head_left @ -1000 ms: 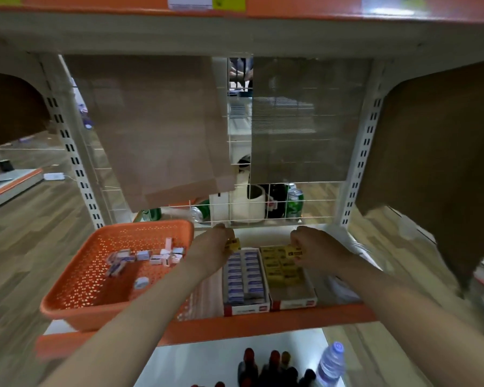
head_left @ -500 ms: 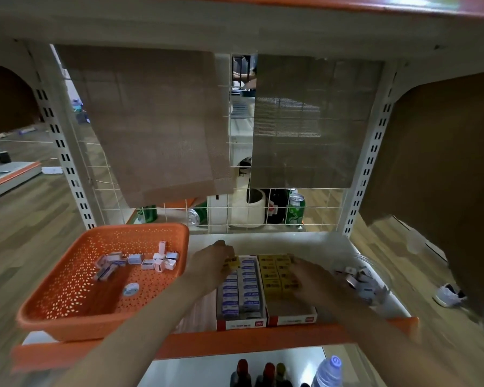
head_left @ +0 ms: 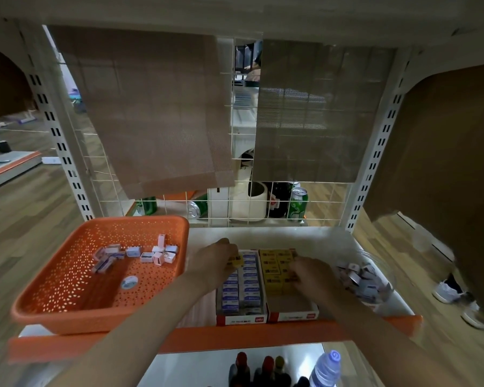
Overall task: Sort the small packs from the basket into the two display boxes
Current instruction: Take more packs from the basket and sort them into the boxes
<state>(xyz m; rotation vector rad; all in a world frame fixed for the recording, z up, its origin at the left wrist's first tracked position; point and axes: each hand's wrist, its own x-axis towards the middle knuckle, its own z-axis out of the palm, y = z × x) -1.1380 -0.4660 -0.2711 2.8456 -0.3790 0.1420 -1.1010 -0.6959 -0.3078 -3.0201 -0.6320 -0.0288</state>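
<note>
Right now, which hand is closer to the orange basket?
Left. The left hand is just right of the orange basket, holding a yellow pack; the right hand is farther off, over the yellow-pack box.

Brown mats [head_left: 157, 113] are hung on the wire grid [head_left: 235, 208]; green cans [head_left: 299, 203] are stood behind it, wood floor [head_left: 20, 224] is seen beside it.

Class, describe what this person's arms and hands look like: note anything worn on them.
The left hand and right hand are bare: no gloves, and no ring or watch shows. The left forearm and right forearm are bare too, with no sleeve in view down to the picture's bottom edge.
</note>
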